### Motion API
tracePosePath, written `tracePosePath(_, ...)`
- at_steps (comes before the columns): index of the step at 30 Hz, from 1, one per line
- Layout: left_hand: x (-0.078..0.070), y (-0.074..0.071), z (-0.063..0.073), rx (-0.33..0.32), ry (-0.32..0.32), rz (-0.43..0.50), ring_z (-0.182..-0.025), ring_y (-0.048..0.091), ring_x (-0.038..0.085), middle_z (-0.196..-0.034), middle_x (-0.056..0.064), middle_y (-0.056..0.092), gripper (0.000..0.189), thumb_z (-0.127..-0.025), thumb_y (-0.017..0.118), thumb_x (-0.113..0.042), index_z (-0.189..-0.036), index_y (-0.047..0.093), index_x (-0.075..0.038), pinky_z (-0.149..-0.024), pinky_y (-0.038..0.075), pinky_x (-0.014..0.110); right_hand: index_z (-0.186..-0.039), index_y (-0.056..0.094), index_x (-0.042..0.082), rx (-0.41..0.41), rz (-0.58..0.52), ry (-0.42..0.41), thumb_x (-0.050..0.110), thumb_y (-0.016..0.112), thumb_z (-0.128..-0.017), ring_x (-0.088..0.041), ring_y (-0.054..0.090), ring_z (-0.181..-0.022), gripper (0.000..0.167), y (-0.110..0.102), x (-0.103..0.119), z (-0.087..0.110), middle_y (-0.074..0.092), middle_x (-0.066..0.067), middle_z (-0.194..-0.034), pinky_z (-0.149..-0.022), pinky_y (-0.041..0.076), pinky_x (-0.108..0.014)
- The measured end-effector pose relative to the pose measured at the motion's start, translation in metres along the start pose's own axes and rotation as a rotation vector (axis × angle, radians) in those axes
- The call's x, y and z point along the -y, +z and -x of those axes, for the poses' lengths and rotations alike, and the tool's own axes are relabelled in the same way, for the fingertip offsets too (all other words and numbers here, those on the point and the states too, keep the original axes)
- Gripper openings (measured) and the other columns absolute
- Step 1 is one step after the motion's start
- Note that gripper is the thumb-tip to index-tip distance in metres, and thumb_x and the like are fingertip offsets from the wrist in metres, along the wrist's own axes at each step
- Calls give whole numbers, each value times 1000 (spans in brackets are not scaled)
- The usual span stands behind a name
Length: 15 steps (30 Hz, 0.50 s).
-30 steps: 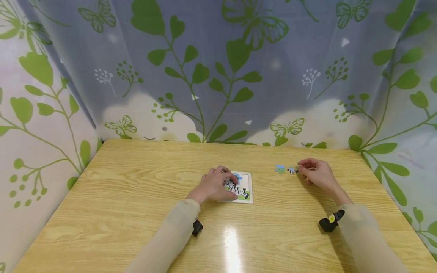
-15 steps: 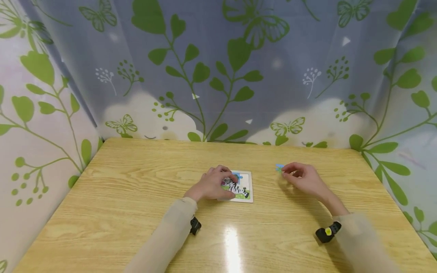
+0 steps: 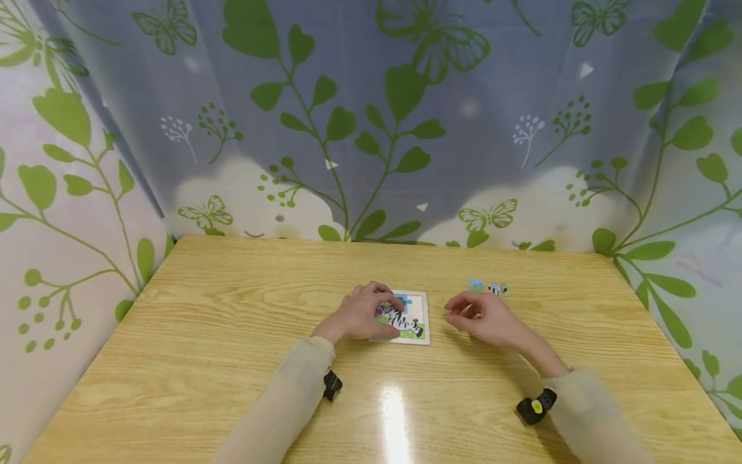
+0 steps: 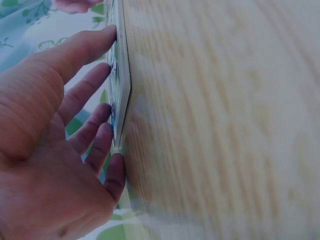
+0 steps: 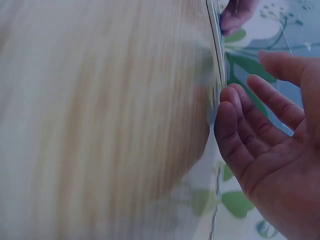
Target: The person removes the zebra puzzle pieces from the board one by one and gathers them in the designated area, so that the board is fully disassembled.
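Puzzle [image 3: 415, 314], exposed right edge [image 3: 427, 319], right hand [image 3: 489, 317] apart

Smooth, glossy wood-grained tabletop [image 3: 232, 309]

Head — downward, wrist views — close (shared tabletop [image 3: 446, 399])

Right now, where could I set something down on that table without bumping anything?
Widest bare patch: the table, left of the left hand and left sleeve. More room lies between the left sleeve and right sleeve, on the near side of the puzzle board. Crowded: the puzzle board, with the left hand on it, the right hand beside it, and loose puzzle pieces just beyond.
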<state>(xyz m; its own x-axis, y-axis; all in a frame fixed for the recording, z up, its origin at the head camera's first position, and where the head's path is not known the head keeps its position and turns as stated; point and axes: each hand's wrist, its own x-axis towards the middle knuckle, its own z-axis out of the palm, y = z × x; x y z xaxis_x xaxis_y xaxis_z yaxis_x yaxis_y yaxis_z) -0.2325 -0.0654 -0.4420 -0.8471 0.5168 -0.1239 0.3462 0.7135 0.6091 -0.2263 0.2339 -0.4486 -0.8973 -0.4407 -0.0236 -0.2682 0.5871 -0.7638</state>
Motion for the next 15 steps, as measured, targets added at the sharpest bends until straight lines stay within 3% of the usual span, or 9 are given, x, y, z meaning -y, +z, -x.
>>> tracePosePath(15,1,1,-2,-11,-3,-12,-136,41,35,-151,5,47,40,-86,79,-37,-125,69,-29,-113,32,60,-115,70,12,116,61,-70,23,75,-93,-10,55,-71,26,26,18,-21,65,-2,-93,-64,48,-24)
